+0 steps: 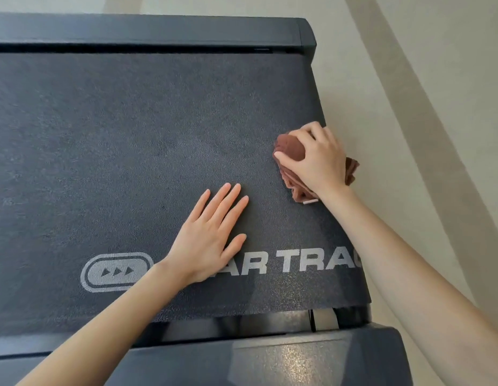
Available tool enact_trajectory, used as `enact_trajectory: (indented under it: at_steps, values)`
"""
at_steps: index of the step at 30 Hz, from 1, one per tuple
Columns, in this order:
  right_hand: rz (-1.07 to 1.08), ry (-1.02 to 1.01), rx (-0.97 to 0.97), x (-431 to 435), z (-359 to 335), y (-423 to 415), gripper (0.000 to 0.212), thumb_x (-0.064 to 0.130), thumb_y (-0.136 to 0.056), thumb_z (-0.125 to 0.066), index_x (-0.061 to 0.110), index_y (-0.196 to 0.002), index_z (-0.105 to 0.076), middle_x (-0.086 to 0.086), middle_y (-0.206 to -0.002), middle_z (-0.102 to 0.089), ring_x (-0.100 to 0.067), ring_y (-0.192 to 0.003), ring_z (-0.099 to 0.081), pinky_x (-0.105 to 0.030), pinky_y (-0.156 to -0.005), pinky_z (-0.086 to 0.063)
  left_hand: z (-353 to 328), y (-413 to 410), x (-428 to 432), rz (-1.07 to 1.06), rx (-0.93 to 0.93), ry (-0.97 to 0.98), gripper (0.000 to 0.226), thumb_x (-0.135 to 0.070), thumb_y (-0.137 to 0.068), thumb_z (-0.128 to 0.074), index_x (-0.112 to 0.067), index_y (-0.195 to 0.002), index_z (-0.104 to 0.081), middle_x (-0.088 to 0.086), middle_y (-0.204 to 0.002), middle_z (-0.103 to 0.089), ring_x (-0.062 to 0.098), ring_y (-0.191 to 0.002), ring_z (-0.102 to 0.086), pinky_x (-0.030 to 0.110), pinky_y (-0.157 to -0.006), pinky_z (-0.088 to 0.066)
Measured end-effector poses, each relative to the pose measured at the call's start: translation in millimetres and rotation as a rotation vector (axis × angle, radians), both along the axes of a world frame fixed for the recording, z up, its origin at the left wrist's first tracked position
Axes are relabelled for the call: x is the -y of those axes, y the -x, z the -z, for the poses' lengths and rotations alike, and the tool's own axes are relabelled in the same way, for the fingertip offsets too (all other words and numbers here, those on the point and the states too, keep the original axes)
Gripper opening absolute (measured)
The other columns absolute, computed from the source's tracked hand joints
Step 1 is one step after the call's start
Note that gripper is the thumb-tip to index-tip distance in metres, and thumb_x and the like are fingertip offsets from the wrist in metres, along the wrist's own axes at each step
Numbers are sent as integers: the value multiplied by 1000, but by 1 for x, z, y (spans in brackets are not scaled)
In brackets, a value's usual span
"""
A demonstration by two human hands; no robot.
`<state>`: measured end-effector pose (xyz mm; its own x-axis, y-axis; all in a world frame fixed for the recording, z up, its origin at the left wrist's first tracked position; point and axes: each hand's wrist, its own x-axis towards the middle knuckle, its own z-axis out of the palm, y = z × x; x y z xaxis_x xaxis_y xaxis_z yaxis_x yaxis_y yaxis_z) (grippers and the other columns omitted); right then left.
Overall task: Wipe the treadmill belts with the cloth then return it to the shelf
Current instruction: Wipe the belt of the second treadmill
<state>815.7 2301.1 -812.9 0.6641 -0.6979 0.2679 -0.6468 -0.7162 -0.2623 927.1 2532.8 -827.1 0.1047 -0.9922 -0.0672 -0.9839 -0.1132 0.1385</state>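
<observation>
Left hand [207, 235] lies flat, fingers straight, on the belt [116, 151]; right hand [316, 160] grips the bunched cloth [289, 147] (brown) at the belt's edge.

One treadmill belt [116, 135] fills the view, and one brown cloth [291, 147] sits on it at about three o'clock, with one small white tag [310, 202] at its near edge. There are two hands: one left hand [208, 238] near the centre with all five fingers showing, and one right hand [317, 160] on the cloth (its fingers are partly hidden, so they go uncounted). One printed badge [116, 271] at seven o'clock holds three arrowheads [118, 271]. One line of white lettering [311, 263] runs at five o'clock. One dark crossbar [144, 32] lies at twelve o'clock and one glossy cover [298, 360] at six.
</observation>
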Motion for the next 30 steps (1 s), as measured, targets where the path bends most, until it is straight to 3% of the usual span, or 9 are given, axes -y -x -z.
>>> enact_trajectory:
  at_steps: [4, 8, 11, 14, 18, 23, 27, 30]
  values:
    - [-84, -8, 4, -59, 5, 58, 58, 71, -75, -55, 26, -111, -64, 5, -116, -57, -25, -102, -50, -39, -79, -40, 0, 1, 0, 1, -1, 11, 64, -46, -94, -20, -12, -148, -23, 8, -157, -13, 25, -146, -6, 47, -117, -13]
    - [-134, 28, 45, -113, 15, 114, 48, 66, -78, -56, 27, -104, -65, 4, -110, -58, -26, -94, -52, -39, -76, -41, 5, 1, -2, 3, 0, 15, 64, -46, -95, -22, -12, -148, -21, 8, -157, -12, 25, -146, -5, 48, -117, -13]
    - [-128, 54, 39, -94, 13, 94, 38, 55, -77, -60, 23, -96, -69, -2, -96, -58, -27, -84, -55, -39, -68, -46, 4, 3, -1, -1, 7, 17, 64, -46, -94, -23, -12, -148, -22, 8, -157, -13, 25, -146, -6, 49, -116, -15]
    - [-117, 68, 53, -55, 13, 51, 40, 55, -77, -61, 22, -98, -68, -3, -96, -57, -25, -86, -55, -38, -68, -47, 4, 3, 0, -11, -12, 29, 63, -45, -94, -26, -12, -148, -25, 8, -157, -16, 24, -145, -9, 48, -115, -16]
    - [22, 8, 83, 17, 15, -9, 43, 58, -77, -61, 25, -104, -65, -3, -104, -54, -27, -98, -53, -38, -78, -45, 6, 2, 0, -1, -10, 54, 63, -44, -94, -29, -12, -147, -27, 8, -156, -18, 24, -145, -11, 47, -114, -15]
    - [2, -33, -14, 80, 10, -55, 48, 61, -80, -57, 27, -114, -61, -1, -114, -51, -24, -110, -48, -36, -88, -41, 4, 1, 1, -3, -3, 61, 63, -45, -93, -28, -12, -147, -28, 8, -156, -19, 25, -145, -12, 46, -115, -15]
    - [-12, 25, -20, 48, 9, -37, 50, 59, -79, -59, 25, -115, -61, -3, -114, -52, -27, -107, -48, -37, -87, -41, 3, 1, -1, -17, -4, 55, 64, -47, -94, -24, -12, -147, -26, 6, -156, -15, 23, -145, -8, 44, -117, -11]
    - [-146, 21, -17, -18, 5, 10, 49, 58, -77, -60, 23, -111, -63, -3, -108, -54, -27, -99, -49, -38, -81, -42, 1, 2, -5, -44, -33, 49, 67, -49, -93, -22, -11, -148, -24, 3, -157, -15, 19, -146, -7, 40, -119, -8]
